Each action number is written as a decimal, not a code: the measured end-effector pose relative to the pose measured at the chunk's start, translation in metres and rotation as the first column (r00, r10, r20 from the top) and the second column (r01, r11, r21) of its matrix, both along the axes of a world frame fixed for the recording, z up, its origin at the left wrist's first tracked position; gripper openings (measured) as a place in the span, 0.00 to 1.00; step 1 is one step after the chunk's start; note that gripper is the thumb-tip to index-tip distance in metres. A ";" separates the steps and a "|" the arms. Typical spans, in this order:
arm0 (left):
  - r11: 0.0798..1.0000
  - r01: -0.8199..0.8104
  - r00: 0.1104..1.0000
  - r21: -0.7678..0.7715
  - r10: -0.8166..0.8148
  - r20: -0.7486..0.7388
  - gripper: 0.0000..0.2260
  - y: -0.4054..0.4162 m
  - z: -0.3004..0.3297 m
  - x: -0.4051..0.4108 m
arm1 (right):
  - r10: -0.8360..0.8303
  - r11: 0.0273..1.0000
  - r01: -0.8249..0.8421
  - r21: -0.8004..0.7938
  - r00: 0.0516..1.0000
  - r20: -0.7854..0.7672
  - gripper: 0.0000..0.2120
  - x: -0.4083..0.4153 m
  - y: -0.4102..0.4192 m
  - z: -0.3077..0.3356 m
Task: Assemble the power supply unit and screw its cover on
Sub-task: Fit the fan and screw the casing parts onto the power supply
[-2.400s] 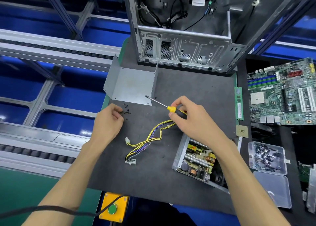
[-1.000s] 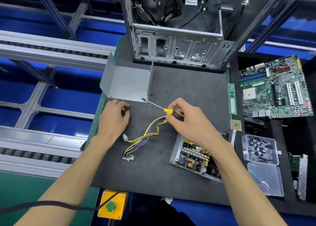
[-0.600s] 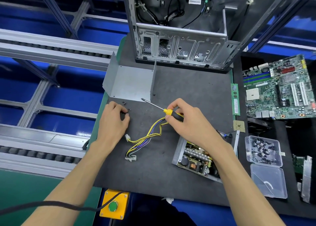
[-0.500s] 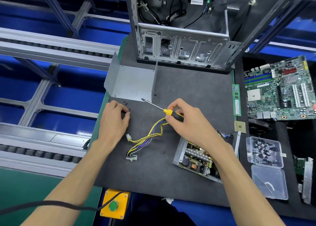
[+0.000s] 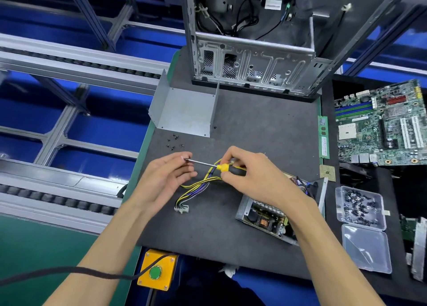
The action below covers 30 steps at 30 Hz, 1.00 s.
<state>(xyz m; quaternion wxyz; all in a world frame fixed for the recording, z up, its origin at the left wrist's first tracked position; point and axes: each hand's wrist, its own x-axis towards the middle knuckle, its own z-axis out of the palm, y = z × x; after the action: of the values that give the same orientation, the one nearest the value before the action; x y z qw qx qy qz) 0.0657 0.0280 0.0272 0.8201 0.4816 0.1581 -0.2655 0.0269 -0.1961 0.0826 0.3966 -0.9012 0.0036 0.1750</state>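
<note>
The open power supply unit (image 5: 263, 217) lies on the dark mat (image 5: 254, 125) at the lower right, its circuit board exposed. Its yellow and purple wires (image 5: 196, 187) trail left to white plugs. The grey metal cover (image 5: 184, 111) sits open side up at the mat's far left, with loose black screws (image 5: 173, 141) in front of it. My right hand (image 5: 249, 176) grips the yellow and black handle of a screwdriver (image 5: 221, 167), held level above the wires. My left hand (image 5: 166, 178) pinches the tip of its shaft; whatever is between the fingertips is hidden.
An open PC case (image 5: 254, 58) stands at the mat's far edge. To the right lie a motherboard (image 5: 381, 125), a RAM stick (image 5: 323, 137), a CPU (image 5: 327, 172) and a clear box of screws (image 5: 360, 206). A yellow button box (image 5: 158, 268) sits at the near edge.
My left hand left the loose screws and came up to the screwdriver's tip. My right hand turned the screwdriver so the shaft points left at my left fingers.
</note>
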 end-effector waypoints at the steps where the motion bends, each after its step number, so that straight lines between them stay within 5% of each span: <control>1: 1.000 -0.005 1.000 -0.020 0.005 -0.006 0.07 -0.001 0.001 -0.002 | 0.005 1.000 -0.005 0.000 1.000 0.004 0.04 -0.002 -0.001 0.001; 7: 0.999 0.035 0.999 -0.032 -0.034 0.037 0.06 -0.002 0.009 -0.014 | -0.044 0.999 0.044 -0.013 0.999 0.012 0.04 -0.015 -0.012 0.004; 14: 0.981 0.068 0.982 0.181 -0.098 0.164 0.05 -0.015 0.021 -0.024 | -0.047 0.996 0.051 -0.079 0.998 0.049 0.05 -0.033 -0.021 0.010; 30: 0.948 0.144 0.920 0.285 -0.234 0.315 0.04 -0.056 0.049 -0.041 | -0.157 0.987 0.154 0.037 0.983 0.100 0.04 -0.081 -0.057 0.025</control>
<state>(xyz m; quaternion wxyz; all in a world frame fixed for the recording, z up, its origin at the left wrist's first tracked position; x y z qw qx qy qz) 0.0247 -0.0278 0.0765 0.7361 0.6355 -0.0027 -0.2329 -0.0540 -0.2527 0.1075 0.4216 -0.9001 0.0509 0.0969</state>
